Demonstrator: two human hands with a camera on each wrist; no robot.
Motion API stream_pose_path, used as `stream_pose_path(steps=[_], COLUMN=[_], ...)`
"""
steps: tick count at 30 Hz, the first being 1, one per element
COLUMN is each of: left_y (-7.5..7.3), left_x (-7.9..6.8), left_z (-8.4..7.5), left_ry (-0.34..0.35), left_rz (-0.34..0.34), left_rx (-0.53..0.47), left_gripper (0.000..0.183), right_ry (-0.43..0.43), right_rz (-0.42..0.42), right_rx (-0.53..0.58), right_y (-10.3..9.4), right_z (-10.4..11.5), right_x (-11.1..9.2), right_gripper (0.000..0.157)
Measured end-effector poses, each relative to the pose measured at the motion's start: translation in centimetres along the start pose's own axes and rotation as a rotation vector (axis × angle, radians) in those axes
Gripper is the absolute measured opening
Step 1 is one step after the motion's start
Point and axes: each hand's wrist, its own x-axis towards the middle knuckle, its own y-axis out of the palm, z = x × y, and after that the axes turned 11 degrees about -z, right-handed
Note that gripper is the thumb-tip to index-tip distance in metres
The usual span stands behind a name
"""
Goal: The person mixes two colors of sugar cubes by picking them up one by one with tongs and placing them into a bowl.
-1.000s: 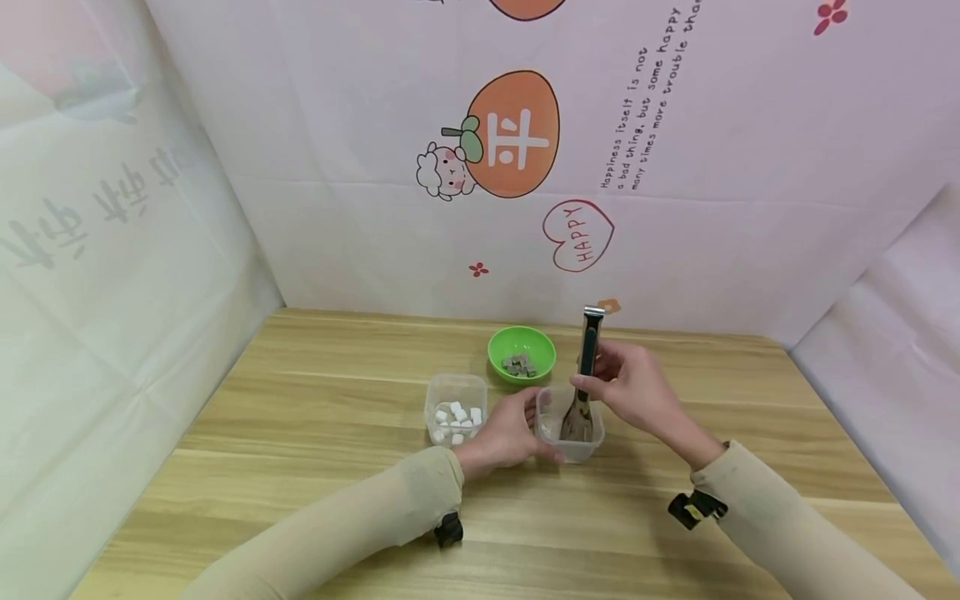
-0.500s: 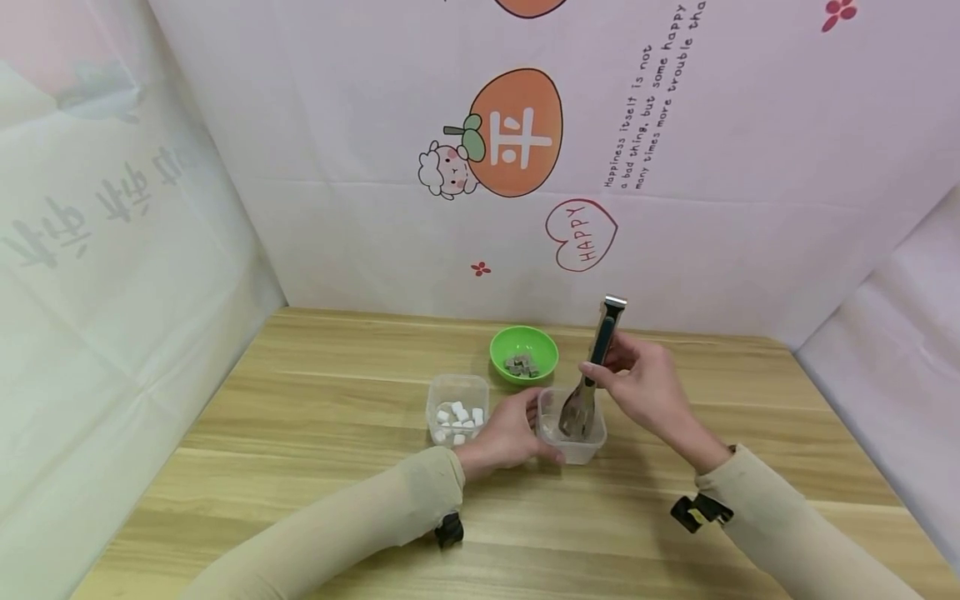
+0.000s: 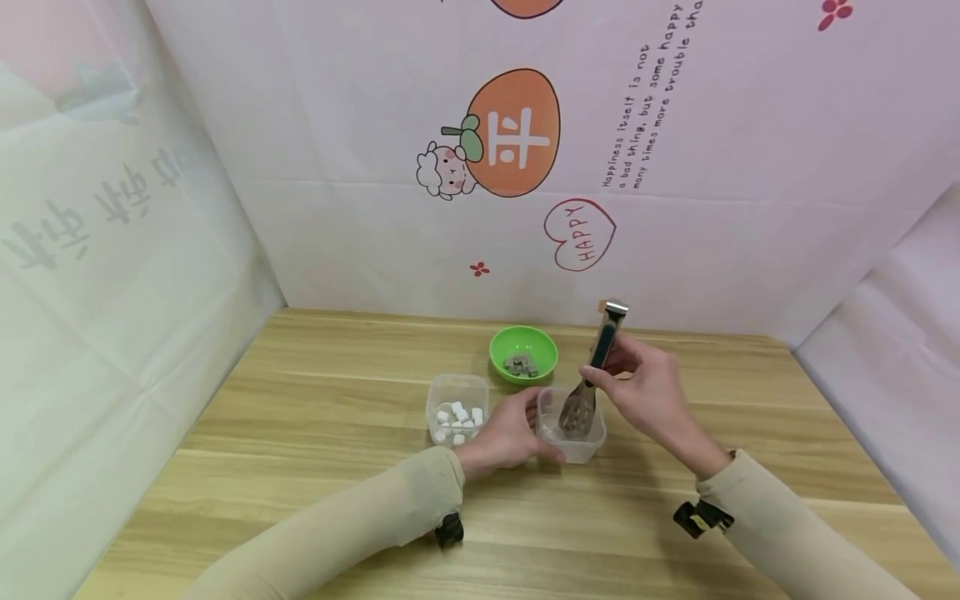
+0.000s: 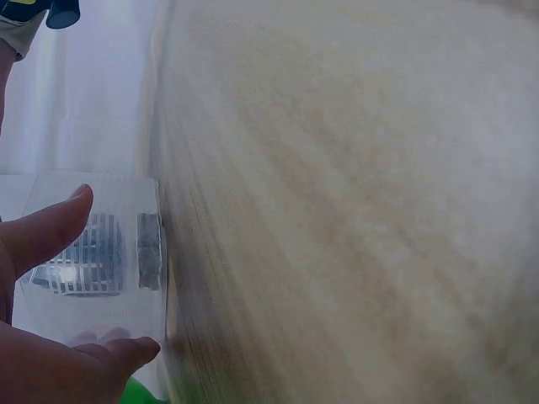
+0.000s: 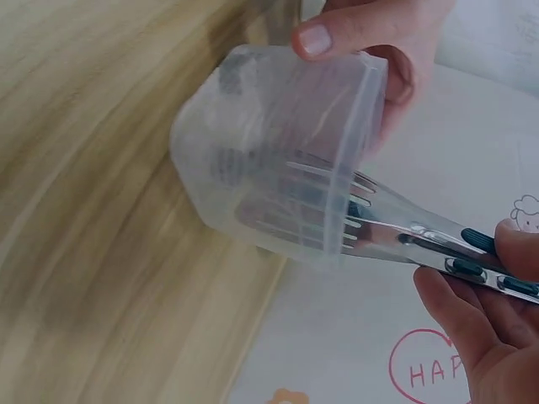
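Tongs (image 5: 394,229), slotted metal, tilted inside clear plastic tub (image 3: 577,452) | pinched in right hand (image 3: 648,392); tub gripped by left hand (image 3: 512,435) | behind tub: round green bowl (image 3: 522,337) | left of tub: white cubes (image 3: 459,412)

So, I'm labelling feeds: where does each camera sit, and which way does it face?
Head: on the head, facing forward and down over the pale wooden table; left hand, right hand and beige sleeves show.
Left wrist: on that wrist, facing across the table toward the held clear square plastic tub; the left hand shows, with some right sleeve.
Right wrist: on that wrist, facing the dark-handled metal tongs reaching into the tub; both hands show.
Shared: both wrist views hold the tub, tongs and left hand.
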Motion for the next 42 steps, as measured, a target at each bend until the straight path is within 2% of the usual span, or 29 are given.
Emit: stream_pose_path(steps=[4,9,26,31,42], left_y=[-0.1,0.0,0.0,0.0,0.1], left_x=[0.0,0.0,-0.1,-0.1,-0.1], left_z=[0.0,0.0,-0.1,-0.1,-0.1], left_ry=[-0.001,-0.005,-0.008,-0.013,-0.025], left_rz=[-0.005,-0.004,0.0,-0.005,-0.011], left_rx=[-0.004,-0.01,-0.004,-0.007,-0.013], left_gripper=[0.102,0.103,0.104,0.103,0.105], right_ry=[0.006,-0.006,-0.034,0.01,0.092], right_rz=[0.028,0.021,-0.078,-0.095,-0.122], right_rx=[0.008,0.016,0.031,0.062,0.214], right_y=[0.2,0.5,-0.3,-1.0,-2.1], right_z=[-0.3,-0.7,-0.1,0.4,1.6], right_x=[-0.2,-0.4,0.2,0.8,2.7], right_gripper=[0.016,0.017,0.014,0.012,0.019])
